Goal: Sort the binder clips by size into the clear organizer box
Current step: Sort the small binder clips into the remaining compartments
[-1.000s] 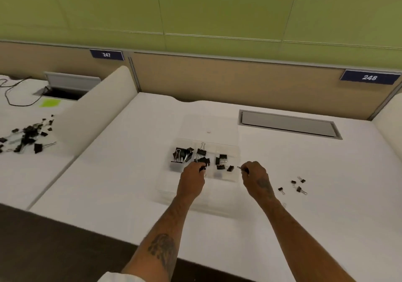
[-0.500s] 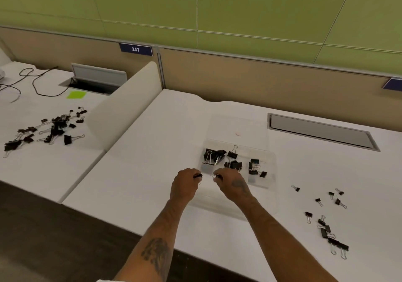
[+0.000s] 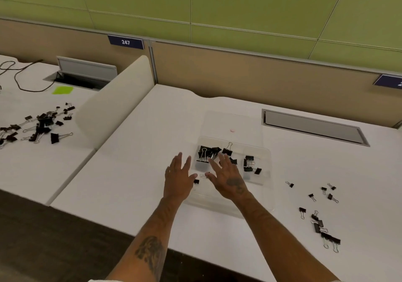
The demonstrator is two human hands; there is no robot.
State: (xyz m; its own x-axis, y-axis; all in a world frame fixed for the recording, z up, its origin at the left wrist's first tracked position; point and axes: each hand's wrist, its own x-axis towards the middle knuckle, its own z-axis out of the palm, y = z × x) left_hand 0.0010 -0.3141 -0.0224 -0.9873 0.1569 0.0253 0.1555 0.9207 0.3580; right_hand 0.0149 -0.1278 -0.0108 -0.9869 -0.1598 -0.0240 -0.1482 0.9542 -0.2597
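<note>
Whereas half a second ago both hands were pinched on small clips over the near-left part of the box, both are now spread wide and hold nothing. Judgement: the pair was just released, so this drop is done and the next pick can begin.

Far left, on the neighbouring desk point(image 3: 26, 173), lies a loose heap of black clips point(image 3: 41, 125), mixed sizes, wire handles splayed; a curved off-white divider point(image 3: 113, 107) separates it from the working desk point(image 3: 134, 151), which is matte white and smooth.

Left hand point(image 3: 177, 176): fingers fanned, palm down, just left of the box. Beside its thumb sits one small clip point(image 3: 196, 181), and just right of that a second small clip point(image 3: 205, 175) with a thin wire loop showing; whether both lie in the same compartment I cannot tell.

Right hand point(image 3: 227, 178): likewise flat and open, hovering over the middle of the box and hiding part of it.

Clear organizer box point(image 3: 266, 173): transparent plastic, rounded corners, faint dividers, lid folded back on the far side. Far-left compartment holds large clips point(image 3: 206, 152); the middle one, medium clips point(image 3: 227, 151); the right one, smaller clips point(image 3: 250, 164).

Right of the box, well apart, unsorted clips point(image 3: 319, 225) lie scattered, folded black steel with silver wire arms. Sorting is partway, by my estimate.
</note>
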